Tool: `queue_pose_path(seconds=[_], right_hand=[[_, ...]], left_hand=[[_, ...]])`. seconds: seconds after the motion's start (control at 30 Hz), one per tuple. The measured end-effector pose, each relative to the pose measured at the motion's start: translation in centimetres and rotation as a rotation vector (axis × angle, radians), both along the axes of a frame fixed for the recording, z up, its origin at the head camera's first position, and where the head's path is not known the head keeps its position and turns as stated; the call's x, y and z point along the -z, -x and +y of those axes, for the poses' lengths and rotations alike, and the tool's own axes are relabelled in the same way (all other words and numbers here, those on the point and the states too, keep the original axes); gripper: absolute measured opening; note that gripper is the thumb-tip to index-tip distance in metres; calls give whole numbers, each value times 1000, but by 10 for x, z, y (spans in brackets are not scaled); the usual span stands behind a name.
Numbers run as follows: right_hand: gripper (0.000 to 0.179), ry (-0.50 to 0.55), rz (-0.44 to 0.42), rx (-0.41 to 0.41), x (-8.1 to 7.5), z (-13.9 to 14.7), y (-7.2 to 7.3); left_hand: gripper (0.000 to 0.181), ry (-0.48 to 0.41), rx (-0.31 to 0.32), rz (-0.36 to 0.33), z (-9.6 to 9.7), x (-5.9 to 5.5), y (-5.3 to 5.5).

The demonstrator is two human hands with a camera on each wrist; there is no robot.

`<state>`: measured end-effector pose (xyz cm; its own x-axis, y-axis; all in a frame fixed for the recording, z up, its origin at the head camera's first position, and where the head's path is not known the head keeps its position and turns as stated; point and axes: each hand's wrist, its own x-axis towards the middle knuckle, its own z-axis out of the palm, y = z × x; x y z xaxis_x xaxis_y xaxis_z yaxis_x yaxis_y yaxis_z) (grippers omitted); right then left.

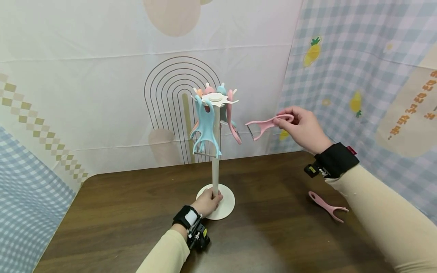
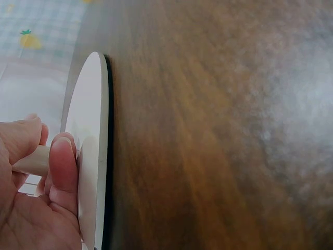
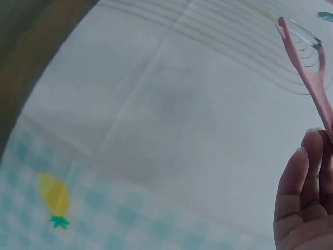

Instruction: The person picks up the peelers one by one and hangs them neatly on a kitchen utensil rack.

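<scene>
A white stand (image 1: 216,167) with a round base rises from the table, and blue, pink and orange peelers hang from the hooks at its top. Facing me is a light blue peeler (image 1: 206,129); a pink peeler (image 1: 230,117) hangs on the right side. My left hand (image 1: 206,202) grips the post just above the base (image 2: 89,120). Right of the stand, my right hand (image 1: 304,127) pinches another pink peeler (image 1: 264,124) by its looped handle, its blade end pointing left toward the stand, apart from it. The right wrist view shows this peeler (image 3: 312,78) above the fingers.
One more pink peeler (image 1: 327,206) lies on the brown wooden table (image 1: 136,212), below the right forearm. A patterned white cloth (image 1: 102,94) hangs behind the table, with blue checked cloth (image 1: 341,68) at the right side.
</scene>
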<state>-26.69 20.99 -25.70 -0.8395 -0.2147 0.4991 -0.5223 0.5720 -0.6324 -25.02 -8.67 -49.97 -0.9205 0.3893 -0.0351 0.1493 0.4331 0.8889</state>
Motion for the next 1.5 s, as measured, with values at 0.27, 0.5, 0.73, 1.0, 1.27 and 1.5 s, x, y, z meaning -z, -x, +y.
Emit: queue_pose_path(seconds=[0.27, 0.5, 0.73, 1.0, 1.27, 1.5], right_hand=[[23, 39, 86, -33, -28, -24, -25], [22, 77, 94, -102, -39, -42, -34], [19, 73, 117, -196, -45, -55, -41], [24, 89, 143, -250, -41, -57, -32], [23, 126, 188, -333, -50, -73, -36], [28, 179, 178, -376, -56, -84, -37]], left_hand=[[12, -28, 29, 13, -2, -6, -6], [13, 1, 3, -2, 1, -5, -4], [14, -5, -4, -12, 1, -5, -4], [14, 20, 14, 28, 1, -3, -2], [15, 25, 21, 59, 1, -5, -2], [15, 14, 19, 25, 0, -3, -2]])
